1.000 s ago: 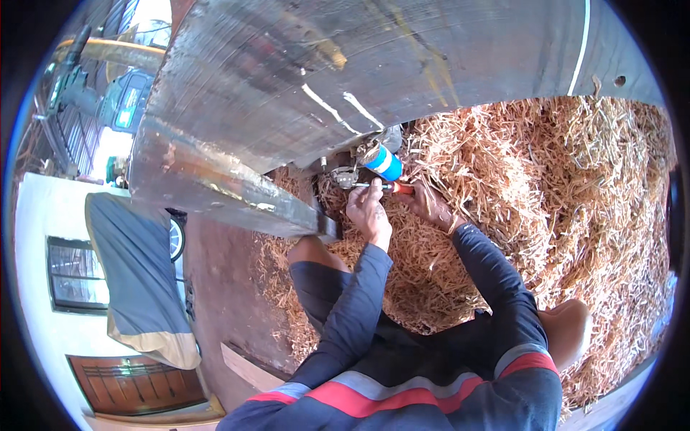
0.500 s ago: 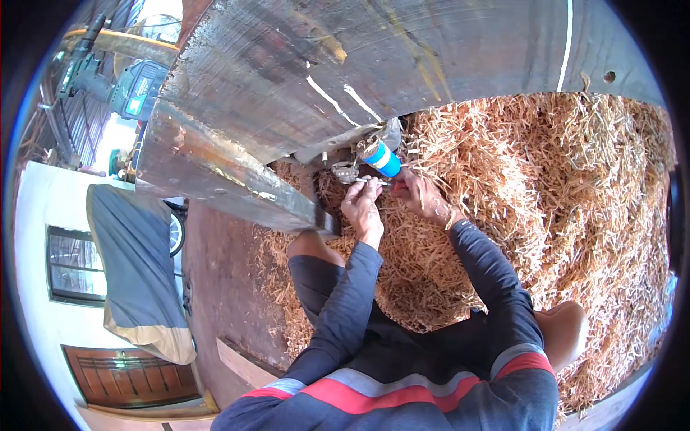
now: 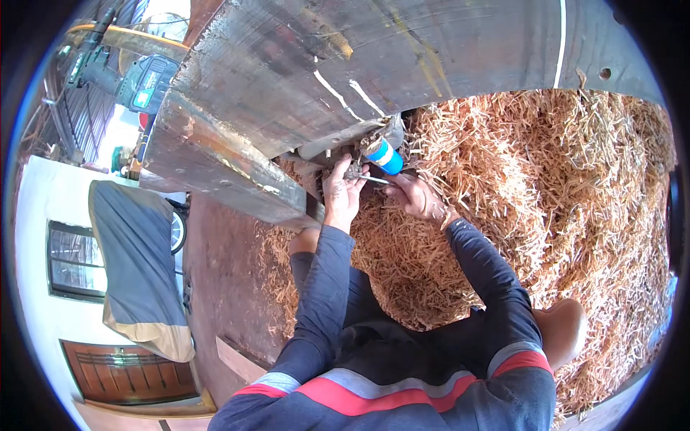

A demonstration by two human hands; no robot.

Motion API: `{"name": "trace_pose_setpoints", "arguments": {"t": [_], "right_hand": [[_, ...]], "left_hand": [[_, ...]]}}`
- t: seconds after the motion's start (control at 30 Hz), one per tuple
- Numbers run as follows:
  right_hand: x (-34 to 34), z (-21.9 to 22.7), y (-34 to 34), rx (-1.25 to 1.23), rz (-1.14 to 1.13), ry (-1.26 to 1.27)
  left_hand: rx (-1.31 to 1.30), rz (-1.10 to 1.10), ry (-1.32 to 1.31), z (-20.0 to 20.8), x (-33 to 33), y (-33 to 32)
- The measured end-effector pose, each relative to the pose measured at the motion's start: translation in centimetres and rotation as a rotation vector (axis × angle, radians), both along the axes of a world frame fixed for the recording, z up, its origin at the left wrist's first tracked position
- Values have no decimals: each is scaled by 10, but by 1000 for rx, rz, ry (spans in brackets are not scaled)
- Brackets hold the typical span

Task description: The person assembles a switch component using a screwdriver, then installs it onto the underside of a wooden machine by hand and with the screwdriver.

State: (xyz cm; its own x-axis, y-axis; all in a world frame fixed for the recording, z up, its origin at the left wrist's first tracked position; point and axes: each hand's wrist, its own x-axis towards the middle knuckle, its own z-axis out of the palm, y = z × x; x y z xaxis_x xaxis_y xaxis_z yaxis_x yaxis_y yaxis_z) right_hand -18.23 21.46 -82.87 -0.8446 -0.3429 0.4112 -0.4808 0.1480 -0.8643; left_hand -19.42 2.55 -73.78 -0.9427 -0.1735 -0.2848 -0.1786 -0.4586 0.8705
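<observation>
My right hand (image 3: 420, 198) is closed round a screwdriver (image 3: 376, 179), its thin metal shaft pointing left toward my other hand. The handle is mostly hidden in the fist. My left hand (image 3: 341, 195) has its fingers and thumb about a small greyish metal fitting (image 3: 352, 171) under the table edge; the screwdriver's tip reaches this fitting, though exact contact is too small to tell. Just above and right of the shaft sits a blue cylinder (image 3: 384, 157) with a white band, attached beneath the machine.
A big worn metal table (image 3: 445, 50) spans the top, with a thick beam (image 3: 223, 169) at its left. Wood shavings (image 3: 496, 187) heap up beneath and to the right. A cordless power tool (image 3: 147, 82) lies at the upper left. Farther left hangs a grey cover (image 3: 136, 266).
My left hand has moved left and up from the screwdriver shaft to the metal fitting. My right hand has barely shifted. The view has turned slightly.
</observation>
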Motion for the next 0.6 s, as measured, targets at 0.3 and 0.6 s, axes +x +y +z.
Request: {"name": "trace_pose_setpoints", "arguments": {"t": [0.3,0.6], "right_hand": [[6,-14,-17,239,-245,325],[46,12,-22,188,33,607]], "left_hand": [[-58,59,27,-2,33,-6],[-113,95,130,40,119,-21]]}}
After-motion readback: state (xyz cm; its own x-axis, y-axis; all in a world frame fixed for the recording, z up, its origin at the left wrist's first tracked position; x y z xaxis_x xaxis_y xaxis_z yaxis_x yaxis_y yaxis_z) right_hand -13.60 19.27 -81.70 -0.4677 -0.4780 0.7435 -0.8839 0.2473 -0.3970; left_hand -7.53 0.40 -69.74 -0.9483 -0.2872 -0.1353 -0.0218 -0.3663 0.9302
